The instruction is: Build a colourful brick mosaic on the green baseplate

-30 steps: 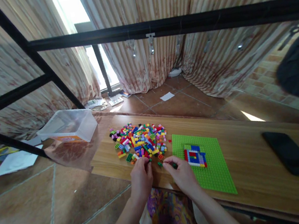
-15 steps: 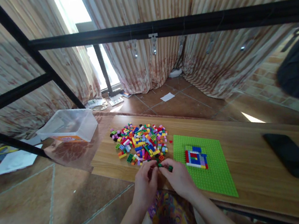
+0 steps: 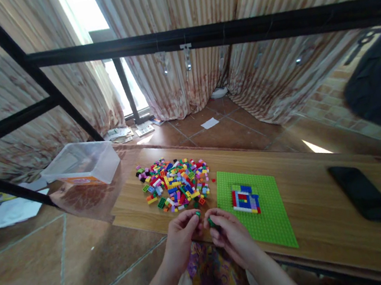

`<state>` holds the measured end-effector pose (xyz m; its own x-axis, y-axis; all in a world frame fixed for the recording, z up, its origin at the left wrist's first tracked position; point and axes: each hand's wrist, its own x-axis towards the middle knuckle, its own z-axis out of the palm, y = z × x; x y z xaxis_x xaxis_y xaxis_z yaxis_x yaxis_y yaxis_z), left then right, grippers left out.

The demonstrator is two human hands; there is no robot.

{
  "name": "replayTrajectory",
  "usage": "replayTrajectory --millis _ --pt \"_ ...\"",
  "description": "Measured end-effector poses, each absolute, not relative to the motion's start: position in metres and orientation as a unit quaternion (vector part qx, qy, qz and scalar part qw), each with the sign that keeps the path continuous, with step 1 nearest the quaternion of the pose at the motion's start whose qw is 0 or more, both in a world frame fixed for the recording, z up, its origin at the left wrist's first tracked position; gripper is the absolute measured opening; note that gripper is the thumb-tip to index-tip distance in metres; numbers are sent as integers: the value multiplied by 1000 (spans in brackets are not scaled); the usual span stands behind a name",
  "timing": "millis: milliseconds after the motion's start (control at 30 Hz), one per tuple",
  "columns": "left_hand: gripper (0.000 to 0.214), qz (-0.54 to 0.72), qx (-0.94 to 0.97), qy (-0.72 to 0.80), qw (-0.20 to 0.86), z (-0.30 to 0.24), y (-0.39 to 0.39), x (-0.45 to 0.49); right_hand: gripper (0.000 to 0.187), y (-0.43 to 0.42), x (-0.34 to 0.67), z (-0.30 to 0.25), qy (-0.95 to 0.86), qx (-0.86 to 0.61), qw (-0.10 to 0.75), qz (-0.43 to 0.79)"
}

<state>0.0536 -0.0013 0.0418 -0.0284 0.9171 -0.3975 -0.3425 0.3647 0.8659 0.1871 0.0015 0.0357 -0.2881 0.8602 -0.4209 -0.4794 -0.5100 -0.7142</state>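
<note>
My left hand (image 3: 183,232) pinches a small green brick (image 3: 198,213) between thumb and forefinger. Just to its right, my right hand (image 3: 227,228) is closed on another dark green brick (image 3: 212,222), partly hidden by the fingers. A small gap separates the two hands, which hover over the table's near edge. Beyond them lies a loose pile of mixed coloured bricks (image 3: 175,183). To the right of my right hand, a green baseplate (image 3: 275,220) carries a small built patch of red, white, blue and yellow bricks (image 3: 246,199).
A wooden table (image 3: 312,205) holds everything, with a black phone (image 3: 365,194) on its right part. A clear plastic box (image 3: 83,164) stands beyond its left end. A black metal bar (image 3: 195,35) crosses in front of the curtains (image 3: 168,1). Papers lie on the tiled floor.
My hands were together over the green bricks; now they are slightly apart, each with a green brick. The whole view has shifted a little.
</note>
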Motion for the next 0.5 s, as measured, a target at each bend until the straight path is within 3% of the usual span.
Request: replayTrajectory --millis 100,333,500 --pt "21 496 336 541 590 42 -3 56 22 1 189 35 -197 -386 449 782" --pt "12 462 469 554 509 39 -6 56 32 1 182 30 -327 -486 444 678" --pt "11 446 487 552 508 43 -8 54 31 -1 180 31 -331 -478 459 672"
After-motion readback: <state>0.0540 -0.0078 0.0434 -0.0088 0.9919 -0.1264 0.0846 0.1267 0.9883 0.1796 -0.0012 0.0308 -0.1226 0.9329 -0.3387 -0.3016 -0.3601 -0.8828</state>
